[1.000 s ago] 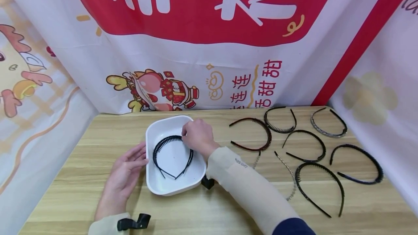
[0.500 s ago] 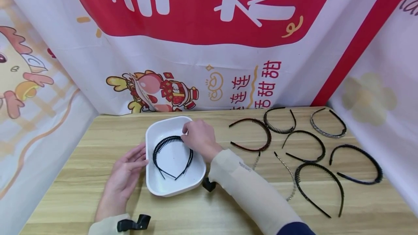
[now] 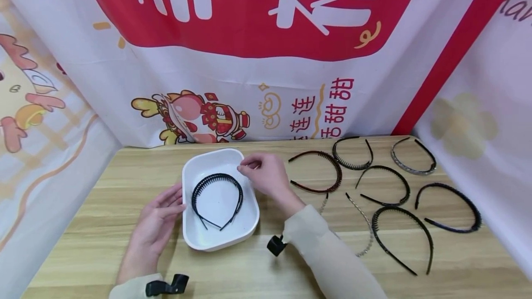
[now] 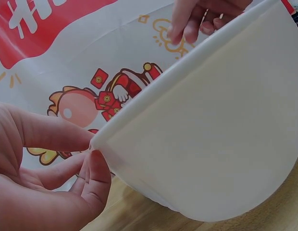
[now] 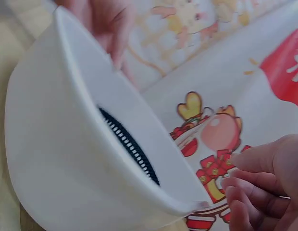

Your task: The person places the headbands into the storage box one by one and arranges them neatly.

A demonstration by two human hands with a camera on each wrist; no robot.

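Note:
A white plastic basin (image 3: 220, 241) stands on the table, with black toothed headbands (image 3: 217, 176) inside; their ends look doubled, so more than one overlaps. At the basin's left side, my left hand (image 3: 155, 225) touches the outer wall near the rim with its fingertips, the fingers loosely bent. My right hand (image 3: 268, 174) is over the basin's upper right rim, fingers relaxed and holding nothing. In the right wrist view, its fingers (image 5: 254, 192) are apart from the rim, and part of a toothed headband (image 5: 130, 144) shows inside the basin.
Several headbands lie on the table to the right, among them a brown one (image 3: 336, 174), a silver one (image 3: 409, 169), a dark blue one (image 3: 461, 230) and a beaded one (image 3: 367, 225). Printed cloth (image 3: 232, 73) hangs behind the table.
My right hand has let go of the black headband in the basin and moved right and up toward the rim. The left hand stays at the basin's side.

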